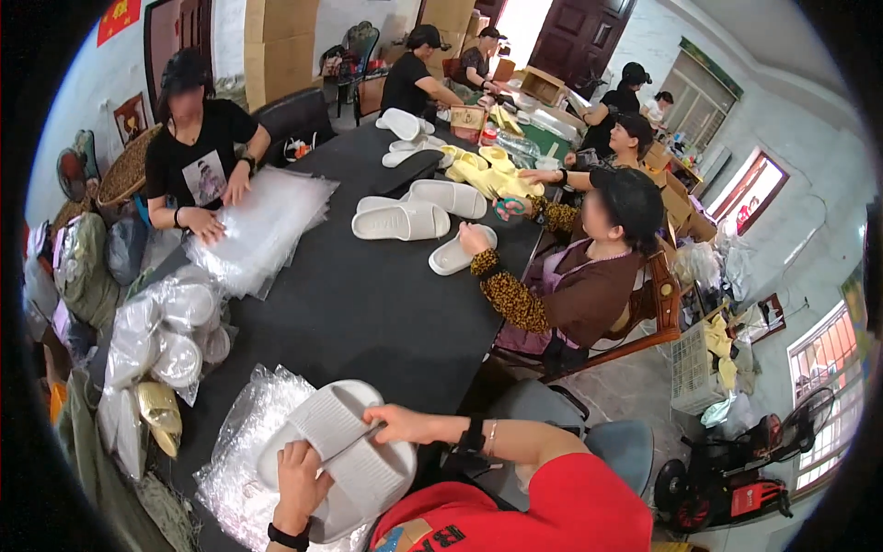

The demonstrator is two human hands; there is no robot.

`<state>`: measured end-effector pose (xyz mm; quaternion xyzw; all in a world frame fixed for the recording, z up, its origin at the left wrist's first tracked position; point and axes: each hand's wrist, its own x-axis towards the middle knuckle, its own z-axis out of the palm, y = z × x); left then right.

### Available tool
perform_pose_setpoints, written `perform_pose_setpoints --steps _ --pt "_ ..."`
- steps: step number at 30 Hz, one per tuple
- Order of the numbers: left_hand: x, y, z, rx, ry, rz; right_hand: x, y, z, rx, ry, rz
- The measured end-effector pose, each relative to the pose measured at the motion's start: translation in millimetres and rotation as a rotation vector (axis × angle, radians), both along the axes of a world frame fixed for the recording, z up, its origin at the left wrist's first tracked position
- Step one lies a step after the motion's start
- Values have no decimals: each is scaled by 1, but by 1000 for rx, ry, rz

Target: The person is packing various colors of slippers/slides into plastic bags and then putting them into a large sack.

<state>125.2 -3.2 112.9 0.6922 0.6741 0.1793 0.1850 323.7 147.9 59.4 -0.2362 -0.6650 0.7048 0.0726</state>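
Observation:
A pair of light grey slide slippers (336, 405) lies side by side at the near end of the dark table. My left hand (299, 483) is closed on the left edge of the pair, its fingers curled over the slippers. With closed fingers, my right hand (405, 425) grips the slippers where the two straps meet. Anything small between those fingers is hidden. Under and beside the pair spreads a pile of clear plastic bags (241, 451). To the left, bagged white slippers (175, 322) are heaped, with a yellow slipper (158, 412) below them.
Across the table a person handles a stack of clear plastic sheets (262, 230). On the right, a person in leopard-print sleeves holds a white slipper (460, 250) and green-handled scissors (508, 209). More grey slippers (400, 221) and yellow slippers (487, 170) lie farther back. A chair (621, 455) stands right.

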Motion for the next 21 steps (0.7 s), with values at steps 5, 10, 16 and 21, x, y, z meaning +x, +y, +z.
perform_pose_setpoints --steps 5,10,16,21 --pt "-33 -14 -7 279 -211 403 29 87 33 12 -64 -285" --pt "-45 -38 -16 117 -488 603 42 190 38 394 37 -920" --pt "-41 -87 -86 -86 -38 426 -16 97 31 968 -284 -421" --pt "2 -126 -108 -443 437 532 -43 -8 -61 678 -467 104"
